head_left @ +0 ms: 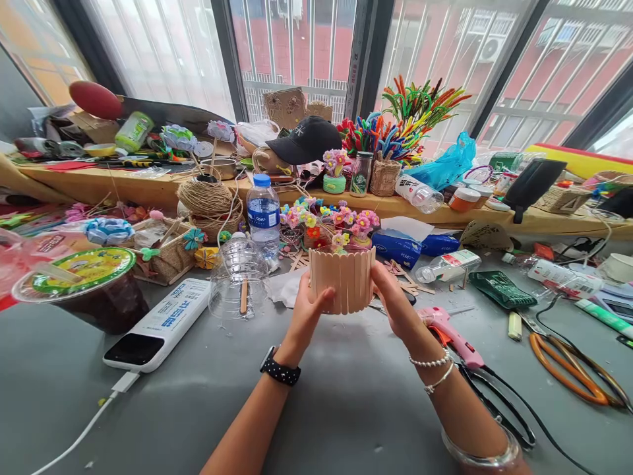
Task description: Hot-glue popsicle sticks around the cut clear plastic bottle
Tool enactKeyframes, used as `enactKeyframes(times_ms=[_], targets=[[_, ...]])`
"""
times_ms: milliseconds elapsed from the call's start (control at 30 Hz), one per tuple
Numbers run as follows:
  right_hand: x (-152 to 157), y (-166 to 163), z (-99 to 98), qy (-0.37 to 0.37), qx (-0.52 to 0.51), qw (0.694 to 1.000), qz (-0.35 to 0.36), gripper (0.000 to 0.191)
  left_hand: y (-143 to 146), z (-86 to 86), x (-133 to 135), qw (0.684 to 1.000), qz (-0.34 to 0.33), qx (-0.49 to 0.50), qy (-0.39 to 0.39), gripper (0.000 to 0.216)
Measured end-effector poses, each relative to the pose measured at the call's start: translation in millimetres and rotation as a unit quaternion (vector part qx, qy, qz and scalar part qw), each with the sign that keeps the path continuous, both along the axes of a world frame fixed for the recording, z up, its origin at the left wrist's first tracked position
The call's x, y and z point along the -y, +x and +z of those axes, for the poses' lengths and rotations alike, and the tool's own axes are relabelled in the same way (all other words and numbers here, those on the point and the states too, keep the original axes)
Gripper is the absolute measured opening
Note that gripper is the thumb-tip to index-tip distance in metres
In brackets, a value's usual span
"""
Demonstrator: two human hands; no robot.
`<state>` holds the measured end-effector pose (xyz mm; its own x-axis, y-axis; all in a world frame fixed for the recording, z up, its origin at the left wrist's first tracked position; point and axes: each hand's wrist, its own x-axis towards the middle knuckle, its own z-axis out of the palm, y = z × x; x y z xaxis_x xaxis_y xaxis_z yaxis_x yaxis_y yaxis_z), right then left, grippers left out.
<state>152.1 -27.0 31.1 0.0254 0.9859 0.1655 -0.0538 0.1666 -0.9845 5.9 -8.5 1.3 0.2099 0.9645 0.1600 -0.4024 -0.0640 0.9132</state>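
Count: one stick pot, one glue gun | left hand grip clasps pot | right hand likewise

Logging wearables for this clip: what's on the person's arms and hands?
No sleeves. Left hand: a black watch band with pale dots at the wrist. Right hand: two thin pearly bead bracelets at the wrist and a clear bangle farther up the forearm.

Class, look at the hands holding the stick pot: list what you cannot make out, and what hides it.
Head view:
1. Inside of the stick pot: hidden by its own wall.
2. Fingers of the left hand and right hand: behind the pot.
3. Tip of the glue gun: behind the right wrist.
4. Label text on the water bottle: too small to read.
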Motion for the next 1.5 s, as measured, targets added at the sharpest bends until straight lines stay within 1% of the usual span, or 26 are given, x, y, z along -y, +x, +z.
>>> enactKeyframes(times_ms=[100,167,267,367,433,500,633,667,700,767,867,933,1033,1100,1167,1233,1333,1400,1500], targets=[[1.3,-2.9,3.0,0.006,0.023,1.0,0.011,0.049,-2.0,-1.2,-2.2,0.999,-0.024,0.021,0.001,0.069],[1.1,-5.0,3.6,0.003,0.028,1.0,0.007,0.049,-1.0,-0.6,-2.1,0.999,-0.026,0.028,0.007,0.073],[0.7,-8.5,1.6,-0.002,0.018,1.0,-0.008,0.049,1.2,0.9,-0.9,0.999,0.012,0.03,0.015,0.082],[0.5,-12.7,-3.4,0.003,-0.001,1.0,-0.023,0.047,1.8,1.9,-0.8,0.998,0.036,0.046,0.013,0.083],[0.3,-15.6,-7.3,0.004,-0.016,1.0,-0.017,0.045,1.0,1.7,-2.3,0.998,0.033,0.06,0.008,0.083],[0.2,-18.7,-10.9,-0.004,-0.033,0.999,-0.011,0.045,-0.4,0.9,-4.8,0.996,0.044,0.074,0.004,0.084],[1.3,-25.8,-15.6,-0.028,-0.062,0.997,0.027,0.046,-3.6,-0.4,-9.7,0.989,0.117,0.085,0.03,0.084],[1.7,-27.5,-16.0,-0.032,-0.073,0.996,0.037,0.046,-4.2,-0.2,-10.1,0.988,0.125,0.084,0.04,0.084],[2.1,-28.8,-16.2,-0.037,-0.085,0.995,0.042,0.047,-4.7,0.2,-9.9,0.988,0.124,0.082,0.048,0.084],[2.6,-30.6,-15.7,-0.047,-0.106,0.992,0.038,0.047,-5.4,1.7,-7.8,0.991,0.094,0.08,0.053,0.087],[2.5,-30.8,-13.9,-0.057,-0.125,0.99,0.029,0.046,-6.1,4.6,-2.6,0.997,0.034,0.062,0.03,0.09],[2.0,-30.4,-13.1,-0.06,-0.13,0.989,0.033,0.045,-6.7,5.8,0.1,0.998,0.015,0.05,0.017,0.09],[0.8,-29.8,-13.8,-0.067,-0.126,0.989,0.034,0.044,-7.5,6.2,1.2,0.999,0.012,0.047,0.012,0.087],[-0.3,-28.3,-14.7,-0.074,-0.125,0.989,0.033,0.048,-7.9,6.3,0.6,0.998,0.02,0.054,0.011,0.085],[-1.5,-24.4,-14.4,-0.082,-0.127,0.988,0.036,0.053,-8.8,7.0,-0.6,0.996,0.033,0.078,0.011,0.078],[-2.7,-17.1,-11.9,-0.08,-0.125,0.988,0.032,0.057,-10.5,8.5,-2.1,0.992,0.034,0.121,0.002,0.066],[-4.6,0.3,-5.5,-0.056,-0.09,0.994,-0.004,0.053,-14.0,10.7,-5.0,0.979,0.005,0.2,-0.033,0.055],[-6.2,14.1,-1.6,-0.047,-0.062,0.996,-0.046,0.051,-16.5,11.3,-7.1,0.968,-0.011,0.24,-0.071,0.058],[-8.6,31.9,0.3,-0.042,-0.047,0.991,-0.121,0.057,-20.6,10.3,-10.0,0.952,-0.015,0.276,-0.135,0.068]])
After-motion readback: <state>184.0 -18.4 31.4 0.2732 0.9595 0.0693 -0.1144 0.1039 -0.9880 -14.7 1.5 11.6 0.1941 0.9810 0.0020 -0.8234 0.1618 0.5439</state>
